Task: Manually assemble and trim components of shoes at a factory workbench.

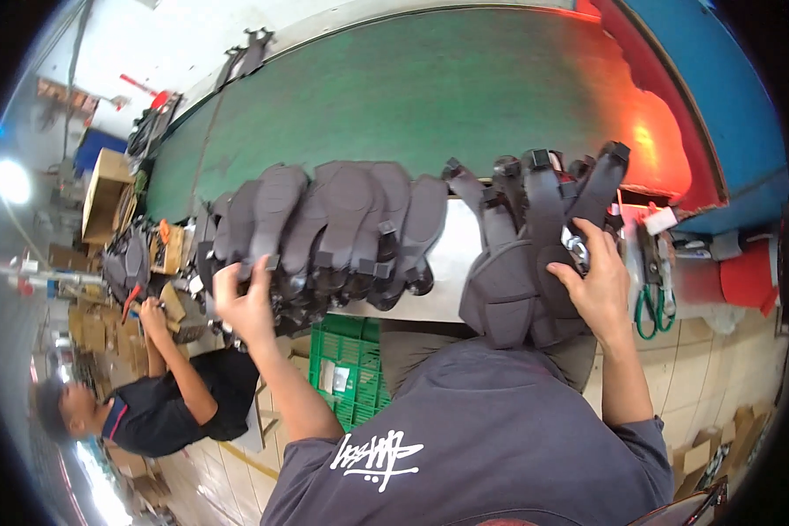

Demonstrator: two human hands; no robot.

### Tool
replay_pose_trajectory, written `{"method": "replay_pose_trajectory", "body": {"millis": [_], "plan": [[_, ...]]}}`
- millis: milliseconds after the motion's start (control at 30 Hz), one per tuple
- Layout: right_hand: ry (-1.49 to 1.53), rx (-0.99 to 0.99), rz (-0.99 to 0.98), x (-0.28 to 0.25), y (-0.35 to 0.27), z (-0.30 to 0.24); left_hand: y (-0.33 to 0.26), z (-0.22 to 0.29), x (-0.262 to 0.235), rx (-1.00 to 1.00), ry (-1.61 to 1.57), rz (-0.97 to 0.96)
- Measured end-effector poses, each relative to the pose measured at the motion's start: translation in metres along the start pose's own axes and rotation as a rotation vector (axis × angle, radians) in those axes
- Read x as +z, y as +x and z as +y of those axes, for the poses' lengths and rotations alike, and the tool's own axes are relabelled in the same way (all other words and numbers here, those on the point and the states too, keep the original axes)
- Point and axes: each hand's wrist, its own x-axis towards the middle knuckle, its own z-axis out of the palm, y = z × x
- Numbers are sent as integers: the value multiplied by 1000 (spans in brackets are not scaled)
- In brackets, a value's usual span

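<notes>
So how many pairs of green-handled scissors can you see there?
1. The green-handled scissors hang at the bench edge, just right of the person's right hand on the dark padded pieces. Others may be hidden.

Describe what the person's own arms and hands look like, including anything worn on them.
Both forearms are bare, with no gloves, watch or rings visible on the left hand or the right hand. The person wears a dark grey short-sleeved T-shirt whose sleeves end above the elbows. A white scribbled graphic marks the shirt near the left shoulder.
</notes>
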Motion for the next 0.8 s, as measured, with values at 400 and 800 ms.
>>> {"method": "replay_pose_trajectory", "body": {"millis": [400,800], "plan": [[639,-58,-310,-8,6,-39,-4,159,14,155,-938,-316],[903,72,-407,32,-31,-56,-72,185,80,-546,-1513,-1204]]}}
